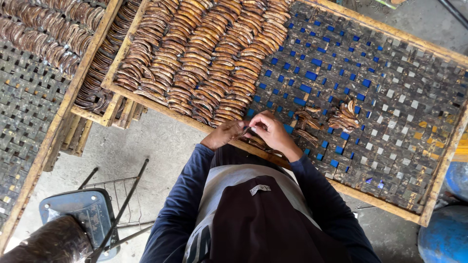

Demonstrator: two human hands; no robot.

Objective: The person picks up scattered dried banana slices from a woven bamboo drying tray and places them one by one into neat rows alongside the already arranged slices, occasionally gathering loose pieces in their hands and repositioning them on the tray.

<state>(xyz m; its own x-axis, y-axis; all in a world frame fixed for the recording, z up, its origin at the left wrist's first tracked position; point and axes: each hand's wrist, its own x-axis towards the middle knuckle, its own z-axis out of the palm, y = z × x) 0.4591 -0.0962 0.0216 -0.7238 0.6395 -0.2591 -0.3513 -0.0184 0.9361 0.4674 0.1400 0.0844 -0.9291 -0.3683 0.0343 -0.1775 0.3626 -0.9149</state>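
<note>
- Both hands, left hand and right hand, pinch one brown dried strip at the woven tray's near edge;
- I'd keep fingers close and lay it overlapping the packed rows.

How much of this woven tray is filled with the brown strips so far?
Roughly the left half of the woven tray holds overlapping rows of brown strips. The left hand and right hand pinch one strip together at the near edge. Small loose piles wait nearby; the right half is bare weave.
</note>
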